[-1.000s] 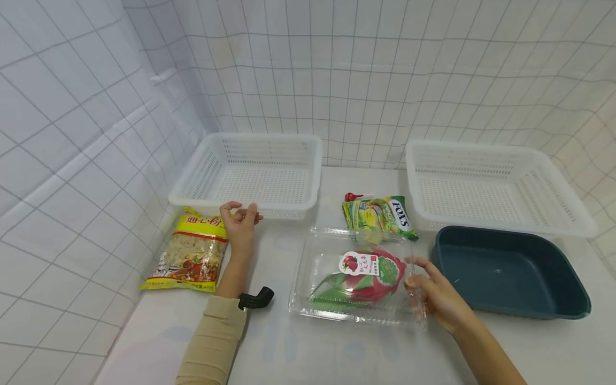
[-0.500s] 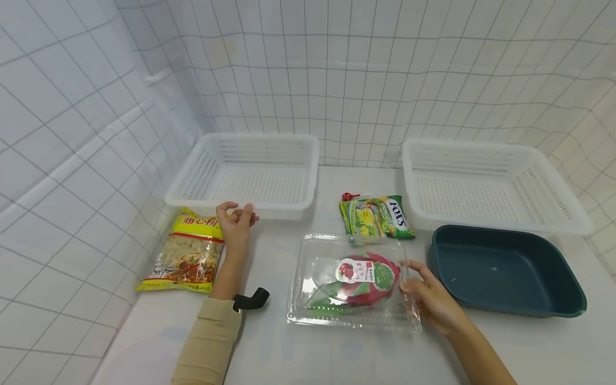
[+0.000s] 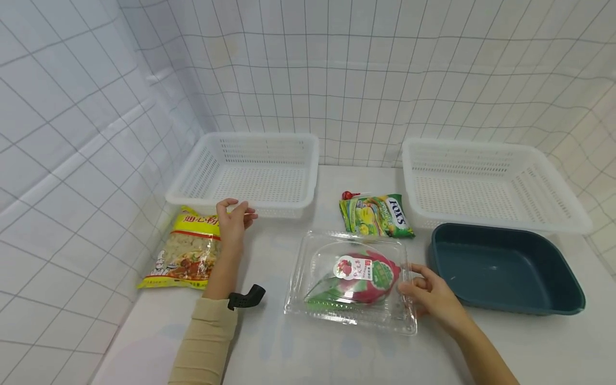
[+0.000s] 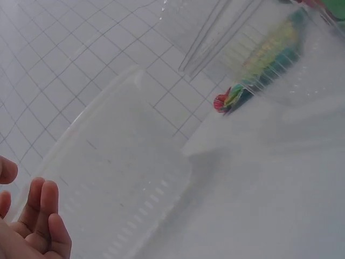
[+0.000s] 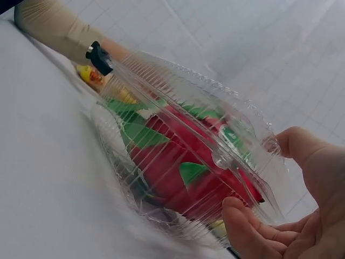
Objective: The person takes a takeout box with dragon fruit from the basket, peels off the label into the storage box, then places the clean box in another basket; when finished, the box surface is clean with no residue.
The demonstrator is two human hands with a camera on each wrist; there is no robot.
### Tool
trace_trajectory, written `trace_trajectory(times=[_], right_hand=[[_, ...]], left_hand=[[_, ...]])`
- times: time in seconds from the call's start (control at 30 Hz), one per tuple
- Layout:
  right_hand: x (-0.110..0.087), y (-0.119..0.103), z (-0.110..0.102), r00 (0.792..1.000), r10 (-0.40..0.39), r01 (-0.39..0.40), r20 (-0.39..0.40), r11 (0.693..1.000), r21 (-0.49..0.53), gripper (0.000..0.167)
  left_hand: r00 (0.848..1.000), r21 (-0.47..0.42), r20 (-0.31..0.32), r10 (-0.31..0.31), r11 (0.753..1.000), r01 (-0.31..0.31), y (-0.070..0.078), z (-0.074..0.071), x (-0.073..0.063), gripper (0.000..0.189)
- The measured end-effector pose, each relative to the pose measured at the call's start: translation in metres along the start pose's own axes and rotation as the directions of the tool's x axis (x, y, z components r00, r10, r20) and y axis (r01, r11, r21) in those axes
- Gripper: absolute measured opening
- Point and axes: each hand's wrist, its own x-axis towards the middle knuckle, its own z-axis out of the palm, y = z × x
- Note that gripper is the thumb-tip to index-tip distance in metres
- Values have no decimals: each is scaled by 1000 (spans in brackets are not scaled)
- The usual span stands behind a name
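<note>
My right hand grips the right end of a clear plastic clamshell box, thumb on top and fingers at the side. A pink and green dragon fruit with a white label over it shows inside. In the right wrist view the box appears tilted, close over the table. My left hand is at the front rim of the left white basket, fingers loosely bent, nothing in them. Beside that hand lies a yellow bag of pasta. The left wrist view shows the left hand near the basket's wall.
Behind the box lie a green Fox's candy bag and a red lollipop. A second white basket stands at the back right, with a dark teal tub in front of it. Gridded white curtains enclose the back and left.
The right hand has shifted the clamshell box slightly left and nearer, so it overlaps the candy bag less in the head view. The left hand stays nearly where it was.
</note>
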Motion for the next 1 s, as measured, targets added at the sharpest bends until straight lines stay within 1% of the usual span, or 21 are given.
trace_trajectory(times=[0.07, 0.13, 0.17, 0.27, 0.33, 0.37, 0.43, 0.5, 0.53, 0.63, 0.77, 0.87, 0.93, 1.0], right_hand=[[-1, -4, 1, 999, -11, 5, -52, 994, -113, 67], [-3, -8, 2, 994, -36, 12, -100, 972, -236, 67], [-4, -10, 2, 991, -59, 19, -121, 952, -306, 66], [-7, -19, 3, 976, -126, 23, -178, 870, -492, 65], [-9, -25, 4, 964, -174, 27, -200, 816, -577, 63], [-9, -28, 4, 958, -200, 37, -205, 795, -605, 62], [-8, -33, 5, 945, -246, 57, -216, 774, -631, 57], [-7, -37, 7, 928, -305, 90, -216, 744, -662, 52], [-6, -38, 8, 919, -333, 108, -212, 729, -676, 49], [-3, -43, 11, 896, -398, 147, -199, 687, -712, 43], [2, -47, 16, 869, -462, 199, -178, 655, -729, 38], [5, -49, 22, 855, -493, 233, -161, 642, -731, 34], [8, -49, 27, 853, -501, 250, -142, 633, -732, 32], [10, -50, 31, 852, -509, 269, -122, 626, -732, 30]], left_hand=[[1000, -4, 9, -25, 1000, 25, 2, -1, 0, 20], [999, 18, 17, -50, 999, 50, 5, -1, -2, 21], [998, 35, 22, -59, 998, 59, 6, -2, -4, 22], [994, 126, 57, -91, 989, 83, 9, -2, -12, 25], [987, 195, 105, -123, 976, 100, 11, -2, -19, 29], [980, 230, 136, -142, 967, 108, 11, -1, -23, 32], [959, 295, 211, -189, 948, 122, 10, -1, -31, 38], [930, 350, 293, -222, 930, 111, 8, 0, -39, 42], [915, 376, 331, -233, 922, 98, 7, 0, -44, 44], [860, 434, 439, -261, 900, 51, 2, -1, -56, 47], [795, 468, 534, -286, 884, 4, -4, -4, -71, 51], [760, 486, 581, -290, 873, -39, -8, -6, -79, 53], [742, 493, 606, -287, 867, -68, -10, -8, -83, 54], [727, 495, 624, -285, 865, -85, -12, -9, -86, 56]])
